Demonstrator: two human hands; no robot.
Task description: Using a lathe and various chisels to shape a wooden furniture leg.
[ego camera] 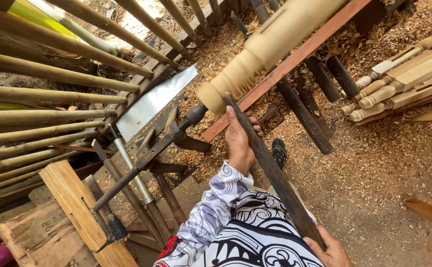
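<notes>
Head view, looking down at a wood lathe on a ground thick with shavings. Two hands work one long dark turning chisel (pixel 270 170). The left hand (pixel 239 141) is wrapped around the chisel close to its tip, fingers closed over the blade, with a patterned white and purple sleeve behind the wrist. The right hand (pixel 331 252), at the bottom edge and partly cut off, is closed around the chisel's handle end.

Just beyond the left hand, the chisel tip touches the ribbed end of one pale turned post (pixel 270 44) mounted on the lathe, running up and away from the hand. One reddish wooden rail (pixel 295 59) lies under the post, touching the left hand's fingertips — the chisel crosses over it.

To the left of the left hand sits the dark iron tailstock (pixel 169 136), its point against the post's end, and one flat metal sheet (pixel 151 101). Farther left stands a fence of bamboo poles (pixel 52 99), too many to count surely.

Well to the right of both hands lie about six finished turned legs (pixel 409 76), stacked side by side. Between them and the hands is open ground covered in shavings (pixel 374 168). No container shows.
</notes>
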